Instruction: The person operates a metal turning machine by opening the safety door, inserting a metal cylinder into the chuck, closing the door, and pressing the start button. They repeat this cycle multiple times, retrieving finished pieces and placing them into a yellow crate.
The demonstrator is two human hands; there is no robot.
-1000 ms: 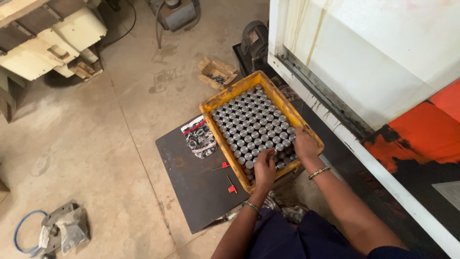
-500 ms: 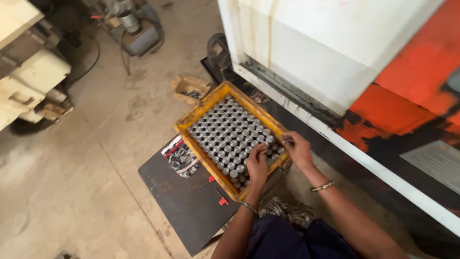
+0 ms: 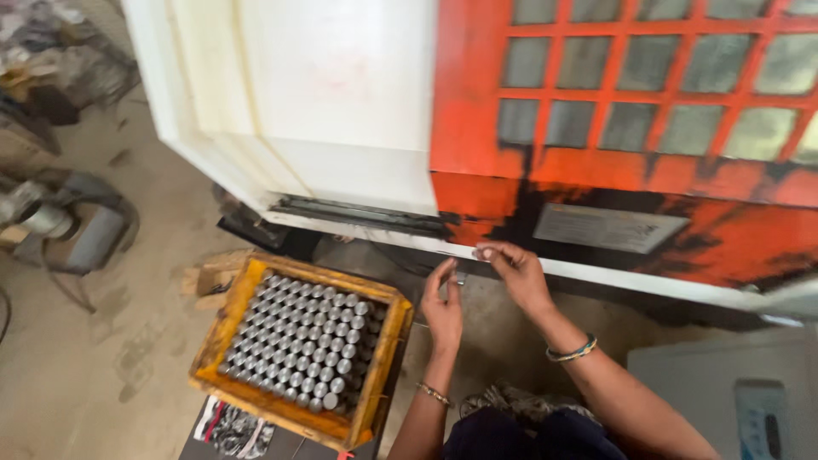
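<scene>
Both hands raised off the yellow crate (image 3: 223,328), near the machine's lower ledge (image 3: 596,271). Left hand (image 3: 443,308) upright, fingers (image 3: 440,277) loosely curved, just beside a small grey metal piece (image 3: 460,278); cannot tell if clamped on it or only touching. Right hand (image 3: 517,271) stretched along the ledge, fingers (image 3: 487,252) together at the tips, maybe pinching something small, hard to confirm. Crate standing on the floor at the left of the knees, full with upright steel cylinders (image 3: 302,341) in tight rows, one corner over a dark mat (image 3: 239,430). Possible trouble: small piece slipping from a weak grip and rolling under the machine; crate corner near the knee, easy to knock. Hidden: lower body cut off by the frame, dark gap under the ledge, blurred grey pump-like object (image 3: 72,230) at far left
</scene>
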